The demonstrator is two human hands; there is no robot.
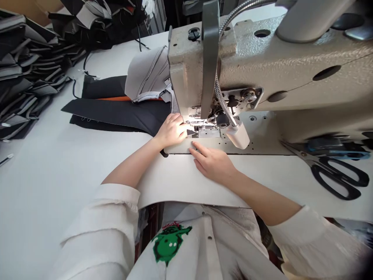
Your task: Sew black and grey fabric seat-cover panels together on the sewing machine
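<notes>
Nearest the camera, a white shirt with a green printed figure (170, 243) is seen, and two bare forearms come out of its rolled sleeves. Just beyond, a pale sheet of material (180, 181) is spread flat on the white table (52, 175), its near edge hanging slightly over the table's front and its far edge pushed up to the needle area of the sewing machine (262, 66). The sheet looks smooth, plain and unmarked. The right hand (214, 162) is laid flat on it with fingers stretched toward the needle, pressing rather than grasping. The left hand (171, 130) is curled loosely at the sheet's far left corner, right beside the presser foot (199, 128); whether anything is pinched between its fingers cannot be told. A small white lamp (239, 134) on a flexible metal neck is hung just right of the needle and partly blocks the view of the stitching plate. Black-handled scissors (335, 173) are lying to the right, under the machine's arm. Behind the left hand, dark fabric (116, 111) with an orange strip is stretched out, and a grey padded piece (147, 74) is propped against the machine head. Farthest left, stacks of dark cut pieces (26, 74) are piled
</notes>
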